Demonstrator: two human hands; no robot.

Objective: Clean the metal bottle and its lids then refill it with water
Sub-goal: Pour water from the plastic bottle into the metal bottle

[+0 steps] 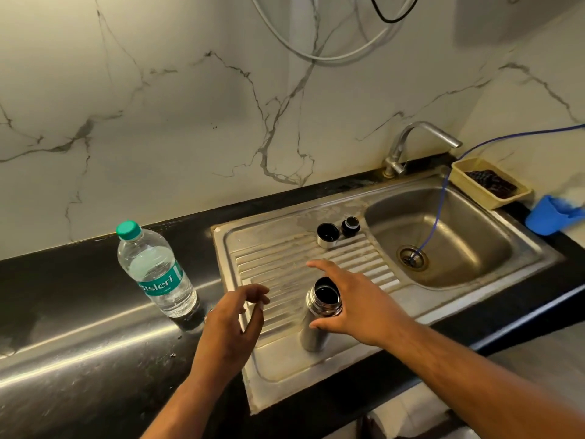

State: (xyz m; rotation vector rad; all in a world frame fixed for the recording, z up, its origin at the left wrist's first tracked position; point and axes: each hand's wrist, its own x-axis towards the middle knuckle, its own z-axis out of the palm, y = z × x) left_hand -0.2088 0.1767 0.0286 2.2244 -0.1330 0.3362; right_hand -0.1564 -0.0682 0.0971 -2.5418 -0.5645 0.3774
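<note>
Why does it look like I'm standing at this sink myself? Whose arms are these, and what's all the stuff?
A camera sits on a person's head, so you see what they see. These are their own arms. The right hand is spread open around the top of the metal bottle, which stands uncapped on the ribbed drainboard. The left hand holds nothing. The bottle's two lids, a cup lid and a small stopper, sit farther back, beside the sink bowl. A plastic water bottle stands on the counter, left.
</note>
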